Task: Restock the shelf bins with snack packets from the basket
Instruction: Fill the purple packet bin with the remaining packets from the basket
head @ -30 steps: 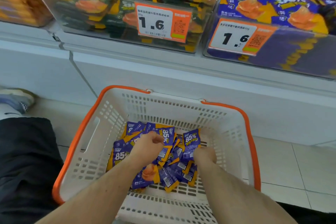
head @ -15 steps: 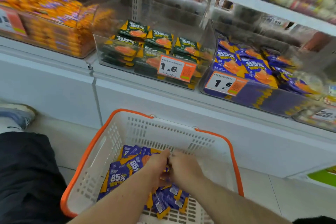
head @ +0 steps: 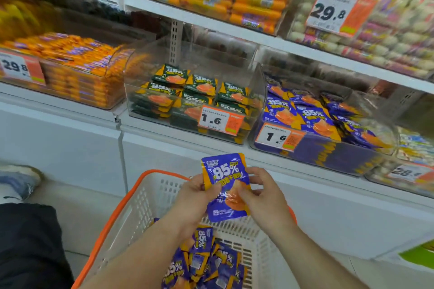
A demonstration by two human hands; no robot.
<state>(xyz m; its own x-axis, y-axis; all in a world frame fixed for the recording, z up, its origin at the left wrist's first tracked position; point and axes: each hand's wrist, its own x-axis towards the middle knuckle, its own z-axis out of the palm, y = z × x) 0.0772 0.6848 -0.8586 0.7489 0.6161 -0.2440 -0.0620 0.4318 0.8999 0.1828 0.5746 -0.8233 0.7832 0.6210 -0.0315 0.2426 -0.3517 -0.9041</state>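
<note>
Left hand: the left hand (head: pixel 195 192) is reaching up from the lower centre of the frame, its grip pinching the left edge of the purple packet (head: pixel 225 186), thumb lying on the front.
Right hand: the right hand (head: pixel 260 195) is coming in from the lower right, its grip pinching the packet's right side, thumb pressing on the orange picture.
Packet: flat, glossy foil, purple with an orange corner and a large "85%", being held upright just above the basket (head: pixel 141 206), lower centre.
Basket: white slotted plastic with an orange rim, holding a loose pile of purple packets (head: pixel 206 263).
Purple bin (head: pixel 312 155): clear plastic, centre right, stocked with matching packets behind a 1.6 tag.
Green bin (head: pixel 187 103): clear plastic, centre, holding green packets.
Hard to make out: the upper shelves are blurring; the basket's near end is being cut off by the bottom edge; the small print is unreadable.
</note>
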